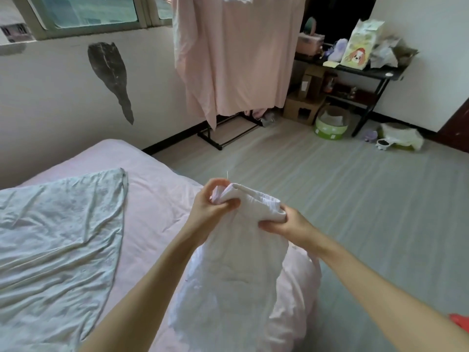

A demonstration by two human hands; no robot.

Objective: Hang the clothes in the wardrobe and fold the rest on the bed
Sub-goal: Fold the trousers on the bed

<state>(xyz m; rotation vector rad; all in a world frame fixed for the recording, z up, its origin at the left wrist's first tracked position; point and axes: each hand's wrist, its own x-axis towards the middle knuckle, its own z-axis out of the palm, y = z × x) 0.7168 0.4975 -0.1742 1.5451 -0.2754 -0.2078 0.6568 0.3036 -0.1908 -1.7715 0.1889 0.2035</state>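
While both arms are reaching forward over the corner of the bed [152, 174], the person is holding a white garment [243, 255] up between the two hands. The left hand [213, 204] is gripping one end of the garment's gathered top edge, its fingers curled tight round a bunch of the cloth, so that grip is fully closed on the fabric. The right hand [284, 222] is pinching the other end of the same edge, thumb on the near side and fingers folded under, also closed on the cloth. Between the two hands the top edge is sagging slightly, and the rest of the garment is hanging down in front of the forearms, its lower part draping over the bed's near corner. What kind of garment it is cannot be told from here.

On the bed, which is wearing a pink sheet, a pale green floral cover [55, 245] is lying spread out and creased to the left, well apart from the white garment. Beyond the bed, a pink cloth [233, 59] is hanging from a black rack [223, 138] standing by the wall under the window [83, 11]. To the right of the rack, a black surface [360, 69] is carrying a printed bag [360, 44] and other small clutter, with cardboard boxes [304, 102] beneath it and a green round tub [330, 128] sitting on the floor [355, 199] nearby.
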